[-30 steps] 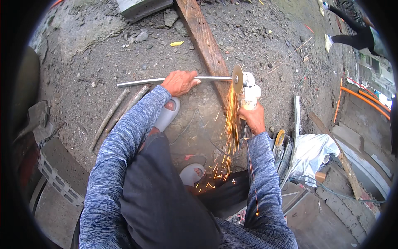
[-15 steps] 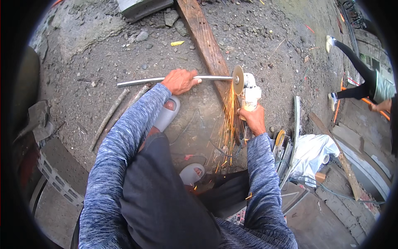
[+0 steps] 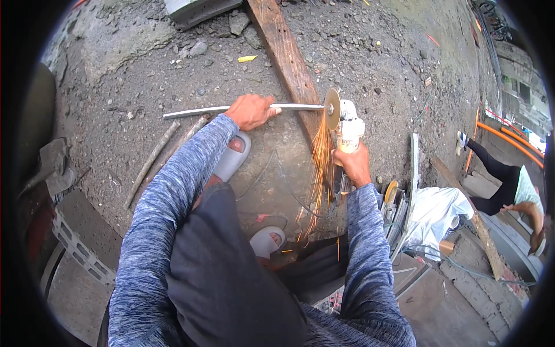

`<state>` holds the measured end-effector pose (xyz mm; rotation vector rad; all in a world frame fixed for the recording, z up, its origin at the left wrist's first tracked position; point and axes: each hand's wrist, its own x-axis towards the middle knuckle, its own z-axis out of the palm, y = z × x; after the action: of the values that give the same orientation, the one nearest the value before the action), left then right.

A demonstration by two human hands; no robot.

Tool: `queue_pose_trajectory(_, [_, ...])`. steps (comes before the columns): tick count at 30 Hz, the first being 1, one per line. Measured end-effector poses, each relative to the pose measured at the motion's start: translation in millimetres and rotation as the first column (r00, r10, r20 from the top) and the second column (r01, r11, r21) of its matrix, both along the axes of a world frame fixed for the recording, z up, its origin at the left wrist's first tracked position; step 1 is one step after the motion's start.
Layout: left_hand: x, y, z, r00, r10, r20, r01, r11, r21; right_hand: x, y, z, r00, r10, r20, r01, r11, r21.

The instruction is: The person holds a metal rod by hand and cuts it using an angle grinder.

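Grey metal makes up the bar [image 3: 193, 111], which runs sideways ahead of the feet, bowed slightly in this view. We see the left hand [image 3: 251, 111] over its middle, the grip clamped on the bar with the thumb toward the right. The right hand [image 3: 354, 162] has its grip wrapped around the body of a pale grinder [image 3: 350, 128], whose disc [image 3: 332, 109] stands on edge at the bar's right end. From there we see orange sparks [image 3: 321, 153] streaming down toward the feet.

Beneath the bar's right part, a brown plank [image 3: 286, 55] slants across the gritty ground [image 3: 144, 75]; we cannot tell whether the two touch. Two sticks [image 3: 151, 165] lie below the bar's left end, near the left sleeve [image 3: 156, 231]. We find one light sandal [image 3: 236, 162] just below the left hand and another [image 3: 267, 242] lower, nearer the middle. Right of the right hand, we notice a curved strip [image 3: 414, 168] beside a crumpled white sheet [image 3: 436, 211]. Farther right, another person [image 3: 509, 185] in dark trousers is near orange pipes [image 3: 509, 143]. A grey block [image 3: 199, 13] sits at the top, left of the plank.
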<state>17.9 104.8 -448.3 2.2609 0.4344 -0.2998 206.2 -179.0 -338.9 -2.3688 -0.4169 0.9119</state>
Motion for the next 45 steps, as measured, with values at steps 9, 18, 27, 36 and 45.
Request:
queue_pose_trajectory(9, [1,1,-4,1.000,0.015,0.025,-0.015,1.000,-0.014,3,5,-3,0.999,-0.026,-0.021,0.025,0.999,-0.030])
queue_pose_trajectory(18, [1,-2,-5,0.999,0.017,0.027,-0.017,1.000,0.012,3,2,0,0.999,0.020,0.041,-0.018,0.998,-0.057])
queue_pose_trajectory(27, [-6,-14,-12,0.988,0.084,0.127,-0.095,0.992,0.086,9,3,-15,0.997,-0.062,-0.047,0.060,0.997,-0.039])
queue_pose_trajectory(36, [-8,-19,-19,0.971,0.102,0.214,-0.128,0.986,0.109,3,6,-5,0.995,-0.068,-0.066,0.065,0.997,-0.040])
queue_pose_trajectory(45, [-8,-19,-17,0.970,0.115,0.214,-0.136,0.987,0.085,3,3,-7,0.990,-0.087,-0.114,0.085,0.996,-0.025])
